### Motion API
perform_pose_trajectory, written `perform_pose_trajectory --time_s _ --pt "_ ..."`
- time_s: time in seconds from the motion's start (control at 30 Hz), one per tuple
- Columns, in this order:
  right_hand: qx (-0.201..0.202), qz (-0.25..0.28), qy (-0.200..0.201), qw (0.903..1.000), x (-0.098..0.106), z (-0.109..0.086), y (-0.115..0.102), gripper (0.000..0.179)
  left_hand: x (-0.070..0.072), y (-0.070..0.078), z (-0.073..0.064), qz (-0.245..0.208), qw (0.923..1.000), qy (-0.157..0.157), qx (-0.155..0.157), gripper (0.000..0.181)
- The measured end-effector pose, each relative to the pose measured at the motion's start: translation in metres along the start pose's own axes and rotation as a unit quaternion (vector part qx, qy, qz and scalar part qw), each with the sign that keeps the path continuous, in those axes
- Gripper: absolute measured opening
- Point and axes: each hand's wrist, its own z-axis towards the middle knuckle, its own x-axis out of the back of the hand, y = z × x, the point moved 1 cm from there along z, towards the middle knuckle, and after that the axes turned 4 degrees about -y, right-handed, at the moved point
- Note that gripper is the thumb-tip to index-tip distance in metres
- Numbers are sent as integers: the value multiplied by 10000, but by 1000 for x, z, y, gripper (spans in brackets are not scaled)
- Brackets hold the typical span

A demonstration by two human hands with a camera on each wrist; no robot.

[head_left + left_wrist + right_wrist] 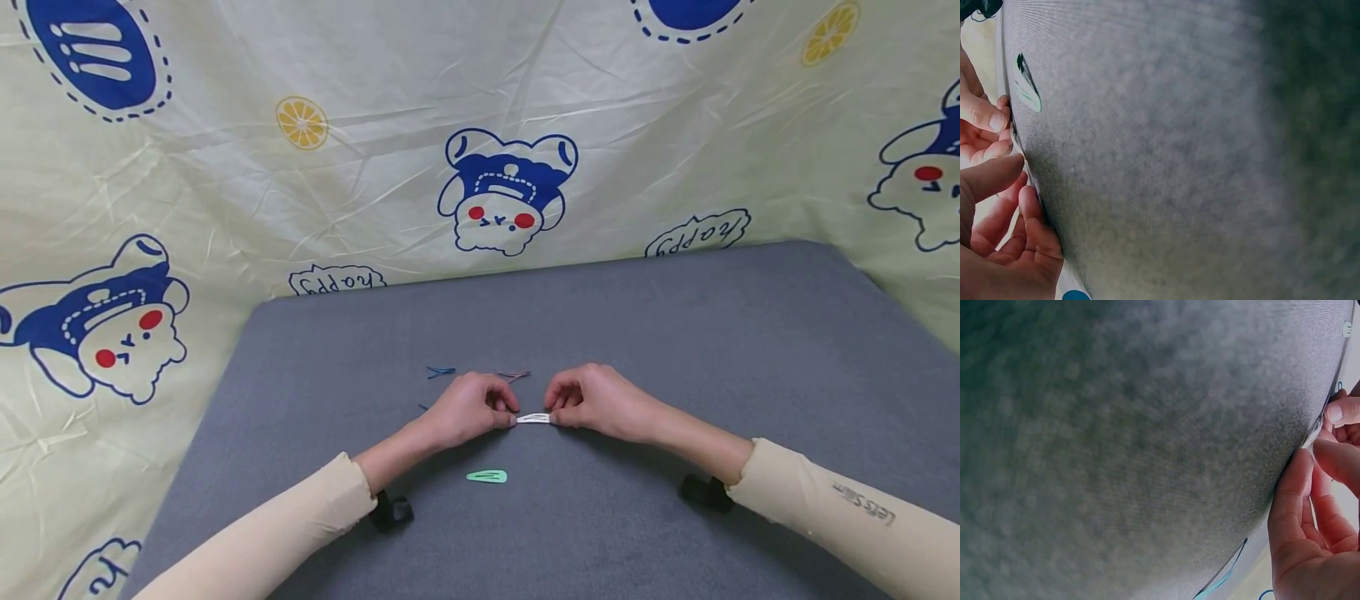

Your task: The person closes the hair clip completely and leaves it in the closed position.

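Observation:
A white snap hair clip (534, 418) spans the gap between my two hands, close over the grey cloth. My left hand (474, 408) pinches its left end between thumb and fingertips. At the other end, my right hand (603, 404) pinches it the same way. Both hands have their remaining fingers bent; the left wrist view shows the left fingers (1041, 234) right at the cloth. Nearer the body lies a green snap hair clip (487, 477), flat and apart from both hands. The clip's ends are hidden by the fingertips.
Beyond the hands lie a blue hair clip (441, 372) and a pink hair clip (516, 377). Another dark clip (423, 407) is partly hidden behind the left hand. Grey cloth (675, 333) covers the table, and a printed curtain (375, 192) hangs behind its far edge.

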Motion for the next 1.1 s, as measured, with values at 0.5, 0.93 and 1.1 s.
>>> perform_pose_trajectory --time_s 0.5,0.93,1.1 --pt "-106 -13 46 9999 -2 -5 -2 9 1 1 -5 -189 9998 -24 74 6" --pt "-106 144 211 9996 -1 -11 -12 9 5 -1 -19 -822 9964 206 60 5" --pt "-37 145 384 9992 1 -15 -19 10 8 1 -30 -872 9954 388 61 7"
